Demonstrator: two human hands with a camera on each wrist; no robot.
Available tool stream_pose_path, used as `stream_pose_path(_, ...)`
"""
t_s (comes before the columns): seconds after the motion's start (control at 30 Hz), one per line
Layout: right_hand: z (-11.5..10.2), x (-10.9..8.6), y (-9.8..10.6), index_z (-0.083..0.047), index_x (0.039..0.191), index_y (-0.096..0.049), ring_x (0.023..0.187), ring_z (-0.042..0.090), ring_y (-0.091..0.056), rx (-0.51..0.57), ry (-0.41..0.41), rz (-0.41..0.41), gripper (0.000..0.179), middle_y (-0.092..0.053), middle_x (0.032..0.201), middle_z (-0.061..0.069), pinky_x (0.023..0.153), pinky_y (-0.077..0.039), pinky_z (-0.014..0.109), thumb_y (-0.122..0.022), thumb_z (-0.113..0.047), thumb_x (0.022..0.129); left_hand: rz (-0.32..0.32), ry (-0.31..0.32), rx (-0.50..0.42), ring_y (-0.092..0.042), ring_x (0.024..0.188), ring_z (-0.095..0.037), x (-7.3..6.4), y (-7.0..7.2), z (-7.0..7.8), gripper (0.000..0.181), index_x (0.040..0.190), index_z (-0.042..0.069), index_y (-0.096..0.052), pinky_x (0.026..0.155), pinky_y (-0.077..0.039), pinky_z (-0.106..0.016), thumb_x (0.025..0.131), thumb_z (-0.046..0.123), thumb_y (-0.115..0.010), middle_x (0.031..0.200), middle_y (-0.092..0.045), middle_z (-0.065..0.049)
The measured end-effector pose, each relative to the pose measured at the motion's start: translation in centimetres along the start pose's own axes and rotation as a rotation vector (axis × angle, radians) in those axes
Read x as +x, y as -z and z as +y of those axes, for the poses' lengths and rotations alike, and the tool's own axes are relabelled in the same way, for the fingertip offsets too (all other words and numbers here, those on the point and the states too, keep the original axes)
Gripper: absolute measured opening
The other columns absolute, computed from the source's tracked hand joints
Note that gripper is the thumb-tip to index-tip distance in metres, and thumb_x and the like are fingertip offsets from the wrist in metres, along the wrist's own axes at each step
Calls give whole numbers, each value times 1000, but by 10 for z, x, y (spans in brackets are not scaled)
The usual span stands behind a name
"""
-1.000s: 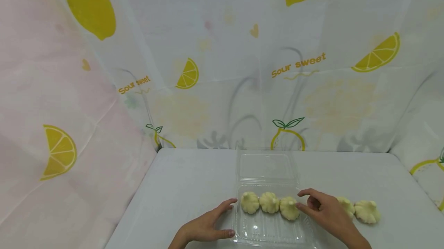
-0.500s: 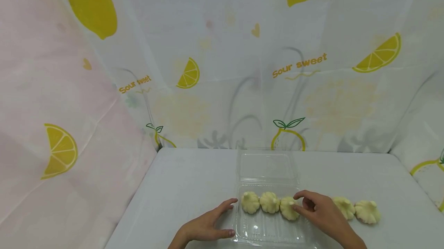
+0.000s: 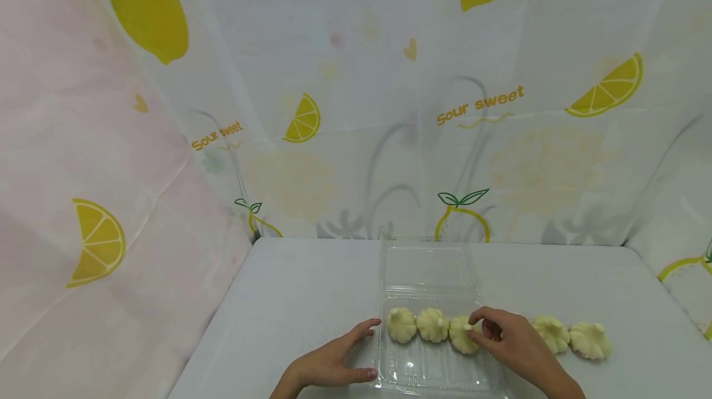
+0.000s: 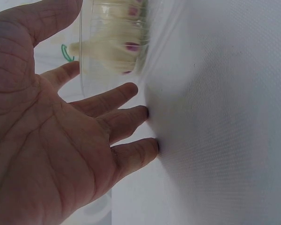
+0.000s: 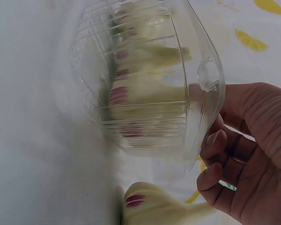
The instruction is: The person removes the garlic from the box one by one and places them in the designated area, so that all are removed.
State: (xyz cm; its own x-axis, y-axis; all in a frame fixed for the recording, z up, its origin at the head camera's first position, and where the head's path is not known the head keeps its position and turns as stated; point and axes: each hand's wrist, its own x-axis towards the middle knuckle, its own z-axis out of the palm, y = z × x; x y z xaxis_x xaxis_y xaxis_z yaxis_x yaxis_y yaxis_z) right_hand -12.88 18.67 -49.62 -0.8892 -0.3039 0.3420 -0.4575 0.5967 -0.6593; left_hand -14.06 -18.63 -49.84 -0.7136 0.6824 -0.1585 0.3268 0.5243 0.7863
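A clear plastic clamshell box lies on the table with its lid folded back. Three pale garlic bulbs stand in a row inside: left, middle and right. My right hand reaches over the right rim, thumb and index finger pinching the stem of the right garlic bulb. Its other fingers curl outside the box wall in the right wrist view. My left hand is spread at the left wall, index finger and thumb right at the rim, the other fingertips down by the table in the left wrist view.
Two more garlic bulbs, a near one and a farther one, lie on the white table right of the box, beside my right hand. A lemon-print curtain hangs behind and at the sides.
My right hand has moved slightly left, and its thumb and index finger have closed in on the right bulb's stem. My left hand and the box have stayed put.
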Motion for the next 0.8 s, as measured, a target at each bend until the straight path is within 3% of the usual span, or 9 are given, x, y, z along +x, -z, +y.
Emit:
stream_pose_path(0.63,-1,2,0,-23,91,-64,54,-4,-43,23,56,30,17,-45,67,-20,48,-40,20,-79,-17,85,3,-23,1,-39,137,-28,0,0,-1,78,155,32,-21,109,-34,-46,93,45,-66,146,-45,-16)
stream_pose_path(0.8,-3,1,2,-24,90,-64,55,-5,-44,15,83,81,21,-45,67,-21,48,-40,20,-81,-14,82,2,-26,5,-39,137,-28,0,0,-2,78,155,31,-21,108,-34,-46,93,45,-66,146,-45,-16)
